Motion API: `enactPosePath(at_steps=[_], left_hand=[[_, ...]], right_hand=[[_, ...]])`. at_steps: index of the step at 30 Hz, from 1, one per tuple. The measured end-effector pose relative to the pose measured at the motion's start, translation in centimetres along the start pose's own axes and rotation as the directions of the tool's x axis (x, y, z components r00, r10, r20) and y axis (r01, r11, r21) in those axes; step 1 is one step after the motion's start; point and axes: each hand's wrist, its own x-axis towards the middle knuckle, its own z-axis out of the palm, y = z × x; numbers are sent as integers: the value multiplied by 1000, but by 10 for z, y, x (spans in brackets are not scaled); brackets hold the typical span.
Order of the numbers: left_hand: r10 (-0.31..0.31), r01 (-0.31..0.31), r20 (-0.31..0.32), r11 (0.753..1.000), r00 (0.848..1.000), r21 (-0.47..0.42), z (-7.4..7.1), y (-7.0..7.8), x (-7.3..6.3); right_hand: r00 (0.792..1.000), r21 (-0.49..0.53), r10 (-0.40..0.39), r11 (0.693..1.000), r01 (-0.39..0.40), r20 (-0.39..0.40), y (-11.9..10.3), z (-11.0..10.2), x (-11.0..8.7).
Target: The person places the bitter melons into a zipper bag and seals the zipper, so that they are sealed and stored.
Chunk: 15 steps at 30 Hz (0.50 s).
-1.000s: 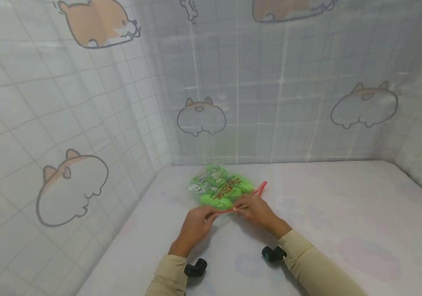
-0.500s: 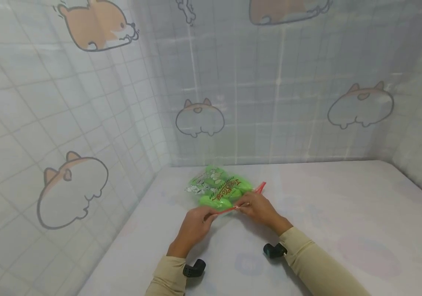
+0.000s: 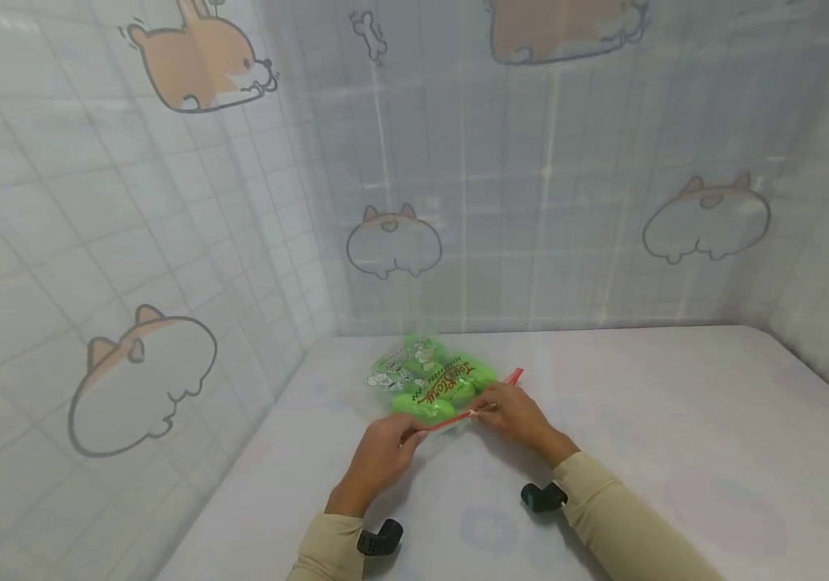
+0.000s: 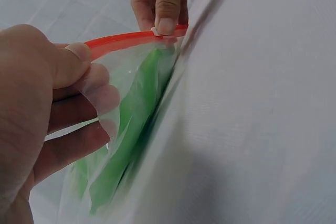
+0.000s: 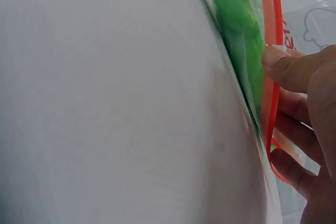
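Observation:
A clear zipper bag [image 3: 450,391] with printed red lettering lies near the back of the table, bright green objects showing through its plastic. Its red zip strip [image 4: 121,39] runs along the near edge. My left hand [image 3: 379,453] pinches one end of this strip between thumb and forefinger, the other fingers behind the clear plastic. Further right, my right hand [image 3: 519,418] pinches the small white slider [image 5: 279,47] on the strip. Past that hand, the far end of the red strip sticks out. What the green contents are is partly hidden by the print.
A white table [image 3: 603,452] with faint pastel patches spreads around the bag. Walls of grid-patterned sheet [image 3: 501,186] with cartoon dogs rise behind it and at both sides. Each wrist carries a dark camera mount [image 3: 381,538] close above the table.
My right hand has shifted slightly to the right along the red strip, with the slider. The left hand holds its end almost in place. The head view has tilted up a little.

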Motion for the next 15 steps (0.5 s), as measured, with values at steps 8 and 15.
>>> enactPosePath(at_steps=[8,15], left_hand=[[30,-21,-80,993,996,112,15,3,1],[4,14,-117,988,993,151,19,7,0]], right_hand=[[996,-7,85,996,-84,6,0,2,1],[992,44,113,992,-115,50,-2,4,1]])
